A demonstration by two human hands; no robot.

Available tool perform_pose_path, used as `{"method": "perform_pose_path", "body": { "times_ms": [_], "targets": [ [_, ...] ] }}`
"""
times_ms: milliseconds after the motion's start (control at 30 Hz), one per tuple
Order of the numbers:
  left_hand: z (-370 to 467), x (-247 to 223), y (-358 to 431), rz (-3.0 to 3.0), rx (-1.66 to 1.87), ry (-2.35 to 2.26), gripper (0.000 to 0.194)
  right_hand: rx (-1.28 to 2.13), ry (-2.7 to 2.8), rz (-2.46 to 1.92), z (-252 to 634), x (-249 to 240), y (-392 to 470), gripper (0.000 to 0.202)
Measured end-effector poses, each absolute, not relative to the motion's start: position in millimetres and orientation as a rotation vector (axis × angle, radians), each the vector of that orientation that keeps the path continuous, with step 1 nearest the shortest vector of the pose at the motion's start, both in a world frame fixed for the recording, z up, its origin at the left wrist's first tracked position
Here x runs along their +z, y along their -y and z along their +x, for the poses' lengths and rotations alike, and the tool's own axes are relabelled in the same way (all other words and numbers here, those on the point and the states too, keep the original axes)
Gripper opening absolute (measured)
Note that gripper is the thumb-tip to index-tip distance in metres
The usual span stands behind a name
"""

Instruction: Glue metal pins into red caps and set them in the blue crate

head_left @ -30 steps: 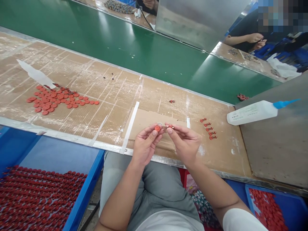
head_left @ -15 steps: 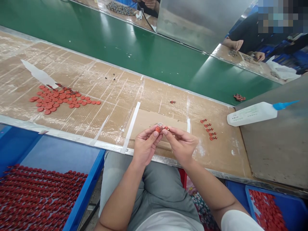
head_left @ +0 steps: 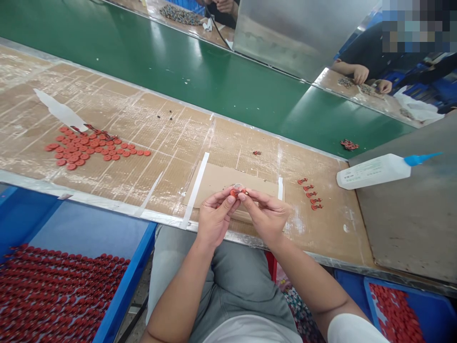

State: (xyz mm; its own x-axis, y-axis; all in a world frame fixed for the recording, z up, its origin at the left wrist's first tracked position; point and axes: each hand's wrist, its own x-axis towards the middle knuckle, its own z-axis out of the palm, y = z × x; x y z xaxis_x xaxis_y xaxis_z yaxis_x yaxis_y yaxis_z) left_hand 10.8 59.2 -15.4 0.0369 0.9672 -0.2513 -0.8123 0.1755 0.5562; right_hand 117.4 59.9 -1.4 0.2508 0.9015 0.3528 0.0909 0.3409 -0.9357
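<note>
My left hand (head_left: 216, 214) pinches a small red disc (head_left: 234, 192) over the front edge of a cardboard sheet (head_left: 221, 178). Close against it, my right hand (head_left: 266, 212) grips a small red and dark piece (head_left: 244, 191) between thumb and forefinger. The two pieces meet or nearly meet; fingertips hide the exact contact. Right of the cardboard, several red assembled pieces (head_left: 311, 194) lie in a column. One small dark red piece (head_left: 257, 153) rests behind the cardboard. A pile of loose red discs (head_left: 76, 147) is spread on the table's left.
A white bottle with blue nozzle (head_left: 374, 171) leans by a metal box (head_left: 414, 205) at right. Behind the table runs a green belt (head_left: 200, 71). Blue trays of red pieces stand lower left (head_left: 143, 247) and lower right (head_left: 428, 305). Across the belt, a person's hands (head_left: 360, 74) handle small parts.
The piece in my right hand has come closer to the red disc in my left hand. Across the belt, the other person's hand has shifted slightly.
</note>
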Motion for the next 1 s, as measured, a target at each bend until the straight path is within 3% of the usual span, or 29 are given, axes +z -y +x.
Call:
{"method": "perform_pose_path", "body": {
  "times_ms": [533, 1000],
  "targets": [
    [9.1, -16.6, -54.4, 0.365, 1.428, -0.701, 0.018, 0.716, 1.286, -1.148, 119.7, 1.1, -58.3, 0.016],
    [18.6, -13.1, -49.1, 0.345, 1.371, -0.722, 0.021, 0.373, 1.413, -1.189, 130.7, 2.5, -54.9, 0.015]
  ]
}}
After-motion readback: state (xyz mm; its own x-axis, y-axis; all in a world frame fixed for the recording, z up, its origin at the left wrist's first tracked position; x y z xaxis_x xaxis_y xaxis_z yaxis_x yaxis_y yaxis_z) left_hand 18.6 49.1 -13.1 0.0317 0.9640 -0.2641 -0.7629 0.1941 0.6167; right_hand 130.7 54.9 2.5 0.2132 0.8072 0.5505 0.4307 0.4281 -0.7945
